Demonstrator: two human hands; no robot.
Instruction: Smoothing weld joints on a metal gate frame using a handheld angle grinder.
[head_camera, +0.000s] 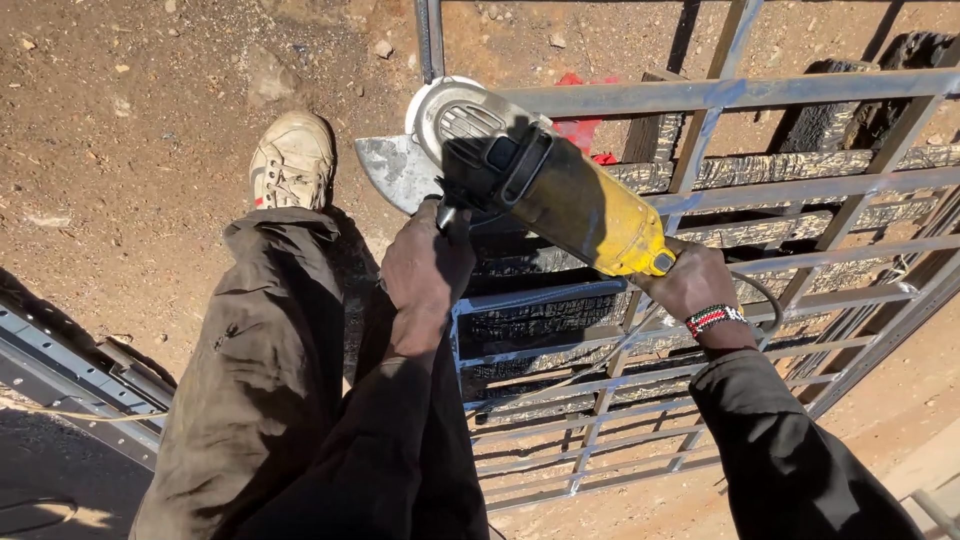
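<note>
A yellow and black angle grinder (560, 195) with a round metal guard (455, 112) is held over a grey steel grille frame (720, 95). My left hand (425, 265) grips the side handle by the grinder's black head. My right hand (690, 282), with a beaded bracelet at the wrist, grips the rear of the yellow body. The disc end sits near the frame's upper left corner, beside a flat metal plate (392, 168). The grinder's cable (770, 305) trails past my right wrist.
The frame rests on charred wooden logs (800, 165) on brown dirt. My worn shoe (292, 160) and trouser leg (265, 350) are left of the frame. A grey metal channel (80, 375) lies at lower left. A red object (580, 128) shows behind the grinder.
</note>
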